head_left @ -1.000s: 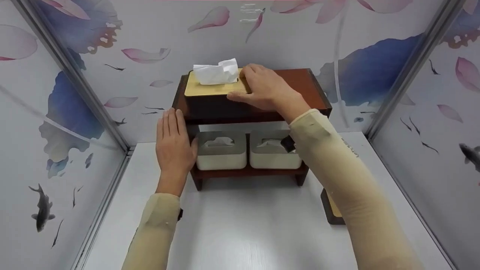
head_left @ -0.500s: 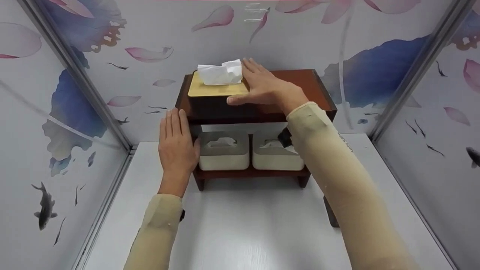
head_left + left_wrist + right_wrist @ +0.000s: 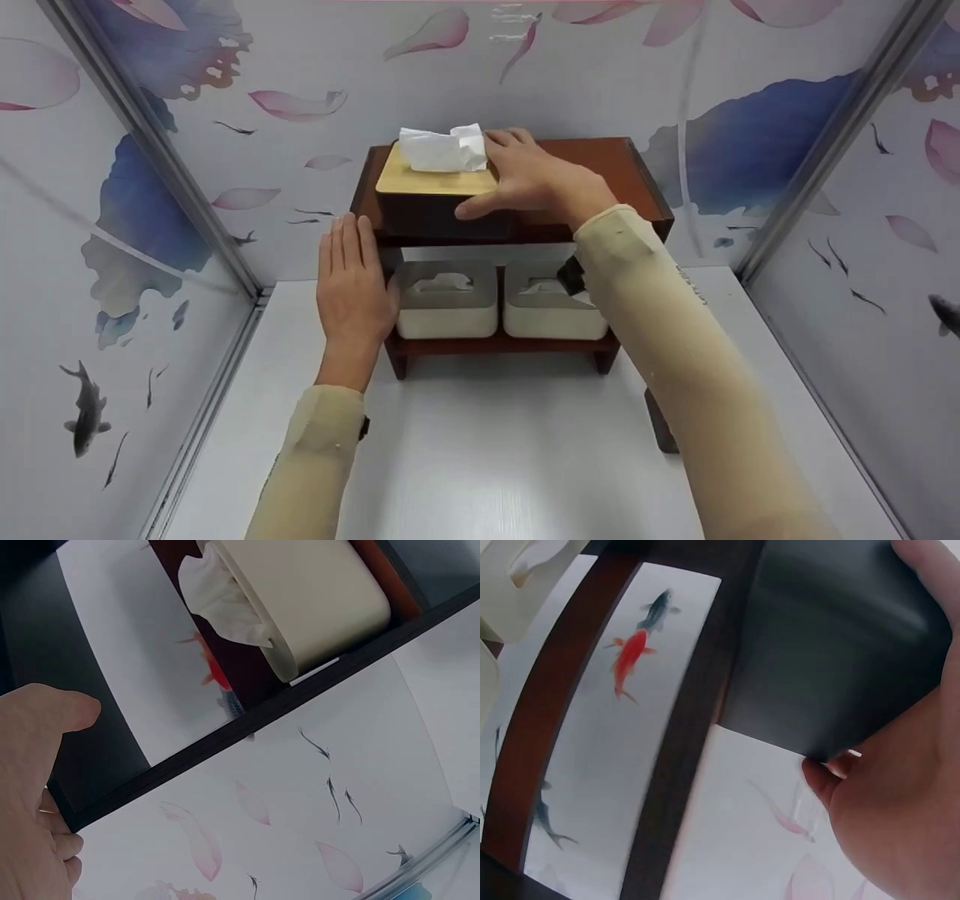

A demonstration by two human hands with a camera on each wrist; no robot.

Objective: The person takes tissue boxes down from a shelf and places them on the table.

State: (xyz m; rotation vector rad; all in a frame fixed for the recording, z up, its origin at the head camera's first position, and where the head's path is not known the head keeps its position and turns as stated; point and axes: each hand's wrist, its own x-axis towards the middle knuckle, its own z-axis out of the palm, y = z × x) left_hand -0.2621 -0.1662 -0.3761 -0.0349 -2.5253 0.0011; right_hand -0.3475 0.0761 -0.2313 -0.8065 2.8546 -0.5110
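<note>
A black tissue box with a yellow lid (image 3: 433,183) stands at the left of the top board of a brown two-tier shelf (image 3: 592,169), a white tissue sticking up from it. My right hand (image 3: 536,176) spans the box's right end, thumb at the front and fingers bent over the back. The right wrist view shows this hand (image 3: 900,817) around the dark box body (image 3: 825,645), a fingertip at its lower corner. My left hand (image 3: 352,300) rests along the shelf's left side, fingers straight. In the left wrist view its thumb lies by the dark side panel (image 3: 67,757).
Two grey-topped cream tissue boxes stand side by side on the lower tier, a left one (image 3: 448,322) and a right one (image 3: 553,324). Another dark box (image 3: 661,427) lies on the white table (image 3: 480,457), partly behind my right forearm. Patterned walls (image 3: 315,75) enclose the table.
My right hand's fingers straightened half a second ago and are now bent again behind the black tissue box. The left hand stays against the shelf's side. The head view has shifted slightly.
</note>
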